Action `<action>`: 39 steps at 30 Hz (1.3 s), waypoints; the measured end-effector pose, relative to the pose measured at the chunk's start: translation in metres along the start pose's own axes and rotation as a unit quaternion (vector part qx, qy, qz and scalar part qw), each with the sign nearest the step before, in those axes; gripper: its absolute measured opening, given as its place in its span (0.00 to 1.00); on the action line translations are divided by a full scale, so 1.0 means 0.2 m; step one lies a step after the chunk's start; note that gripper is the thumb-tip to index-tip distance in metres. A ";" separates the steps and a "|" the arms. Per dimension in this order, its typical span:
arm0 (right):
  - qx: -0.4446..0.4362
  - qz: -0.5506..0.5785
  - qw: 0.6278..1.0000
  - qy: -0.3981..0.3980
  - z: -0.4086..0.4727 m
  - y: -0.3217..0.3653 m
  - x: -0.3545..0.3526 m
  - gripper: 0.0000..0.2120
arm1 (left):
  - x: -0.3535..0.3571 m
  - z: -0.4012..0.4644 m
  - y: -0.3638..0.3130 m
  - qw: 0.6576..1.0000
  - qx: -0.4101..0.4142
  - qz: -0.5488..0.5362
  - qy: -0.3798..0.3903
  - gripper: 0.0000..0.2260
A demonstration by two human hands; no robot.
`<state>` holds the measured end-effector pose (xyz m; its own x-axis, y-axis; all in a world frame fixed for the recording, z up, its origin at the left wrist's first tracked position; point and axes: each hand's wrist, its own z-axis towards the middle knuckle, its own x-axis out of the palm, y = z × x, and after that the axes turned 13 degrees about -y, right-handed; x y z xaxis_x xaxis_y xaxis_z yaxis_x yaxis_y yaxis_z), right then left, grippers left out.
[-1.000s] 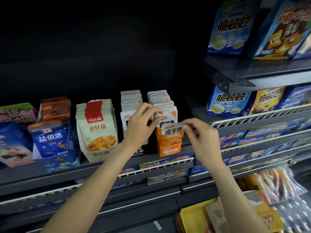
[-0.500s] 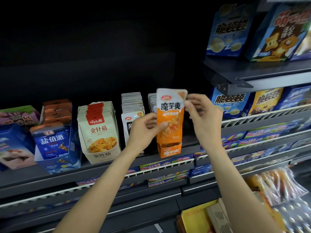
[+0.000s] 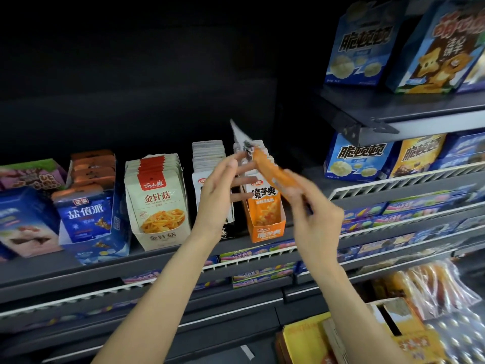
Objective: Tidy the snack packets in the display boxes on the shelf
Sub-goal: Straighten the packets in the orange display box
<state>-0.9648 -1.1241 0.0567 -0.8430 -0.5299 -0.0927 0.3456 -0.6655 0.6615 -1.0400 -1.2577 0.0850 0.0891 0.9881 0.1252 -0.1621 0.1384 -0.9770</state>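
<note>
My right hand (image 3: pixel 313 215) grips one end of an orange snack packet (image 3: pixel 271 170), which is blurred and tilted, its white end pointing up and left. My left hand (image 3: pixel 221 191) is beside it with fingers stretched out, fingertips touching the packet near its white end. Just below stands the orange display box (image 3: pixel 266 229) with a row of matching packets upright inside. A black-and-white display box (image 3: pixel 208 153) stands directly left of it, partly hidden by my left hand.
Further left on the same dark shelf (image 3: pixel 78 264) stand a cream mushroom-snack box (image 3: pixel 157 203) and a blue box (image 3: pixel 88 216). Blue biscuit cartons (image 3: pixel 358 157) fill the wire-edged shelves on the right. Small flat packs line the rail below.
My right hand pulled the orange packet up out of its box, then swung it down and tilted it. My left hand moved from the box's front up to the packet.
</note>
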 end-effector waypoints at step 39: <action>-0.106 -0.235 0.959 0.122 -0.24 -0.36 -0.11 0.12 | 0.01 0.11 0.15 0.972 0.145 0.182 -0.023 0.15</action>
<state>-0.9518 -1.0898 -0.0236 -0.8134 -0.2361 -0.5317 0.0496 -0.9388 0.3409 -1.0673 -1.2506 0.0598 -0.0683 0.9762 -0.2060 -0.4464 -0.2146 -0.8687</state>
